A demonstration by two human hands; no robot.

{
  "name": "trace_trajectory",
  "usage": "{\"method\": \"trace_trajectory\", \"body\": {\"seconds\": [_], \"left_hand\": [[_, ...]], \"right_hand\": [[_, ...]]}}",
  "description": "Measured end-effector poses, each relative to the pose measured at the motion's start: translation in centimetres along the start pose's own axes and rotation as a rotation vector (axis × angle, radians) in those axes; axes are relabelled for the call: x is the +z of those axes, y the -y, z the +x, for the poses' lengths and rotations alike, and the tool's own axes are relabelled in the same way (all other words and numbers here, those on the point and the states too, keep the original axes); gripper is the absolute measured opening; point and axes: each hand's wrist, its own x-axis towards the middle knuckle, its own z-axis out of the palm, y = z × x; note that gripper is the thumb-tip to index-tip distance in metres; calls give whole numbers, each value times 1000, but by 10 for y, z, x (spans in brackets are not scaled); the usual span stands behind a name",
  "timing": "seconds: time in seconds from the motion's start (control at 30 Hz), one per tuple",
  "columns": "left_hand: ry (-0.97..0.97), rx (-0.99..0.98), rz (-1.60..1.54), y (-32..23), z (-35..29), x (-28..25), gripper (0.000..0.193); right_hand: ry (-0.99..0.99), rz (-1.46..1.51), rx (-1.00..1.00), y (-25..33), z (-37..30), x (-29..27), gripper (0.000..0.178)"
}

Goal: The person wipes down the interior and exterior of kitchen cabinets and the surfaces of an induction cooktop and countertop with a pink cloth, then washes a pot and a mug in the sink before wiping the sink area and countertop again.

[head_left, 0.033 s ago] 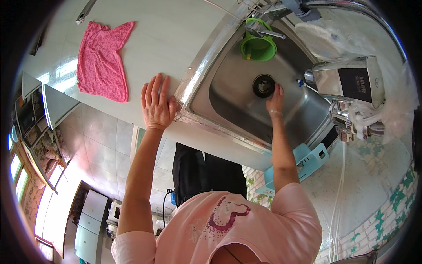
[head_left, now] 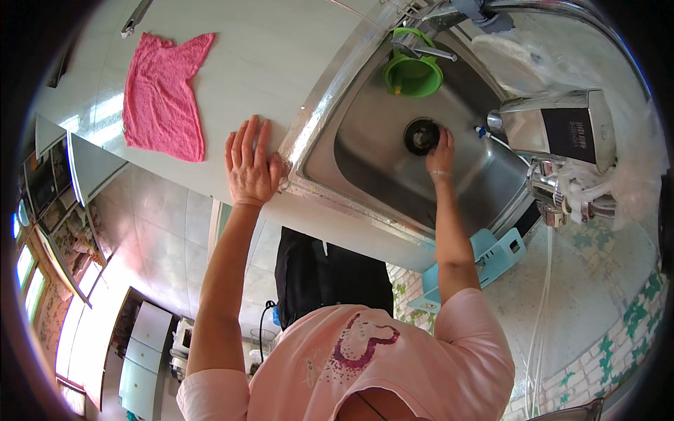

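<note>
My left hand [head_left: 251,167] lies flat on the pale countertop [head_left: 246,70], close to the sink's left edge, with its fingers spread a little. Down in the stainless steel sink [head_left: 379,165], my right hand [head_left: 441,152] has its fingers bent at the right side of a round black drain strainer [head_left: 422,136] with a shiny middle. The fingertips are partly hidden, but they seem to grip the strainer's rim. A green plastic basket [head_left: 415,76] sits beneath the metal faucet [head_left: 432,52] at the sink's far end.
A pink cloth [head_left: 165,102] is spread on the counter at left. Right of the sink stand a steel appliance with a black panel [head_left: 569,132] and clear plastic sheeting [head_left: 635,140]. A light blue plastic rack [head_left: 484,256] hangs by the sink's near right corner.
My right hand has shifted very slightly farther away along the strainer's right side. My left hand stays in place.
</note>
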Motion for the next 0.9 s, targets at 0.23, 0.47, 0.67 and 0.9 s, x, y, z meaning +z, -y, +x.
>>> {"method": "trace_trajectory", "body": {"seconds": [0.23,0.47,0.67,0.9], "left_hand": [[15,14,-11,-4,5,0,51],[-3,-7,10,0,-2,1,53],[-9,0,5,-1,0,2,53],[1,-23,3,0,-1,0,52]], "right_hand": [[13,-121,-204,-10,3,17,60],[94,56,64,18,-27,-8,47],[43,37,75,4,-4,-1,34],[7,63,107,8,-1,28,31]]}}
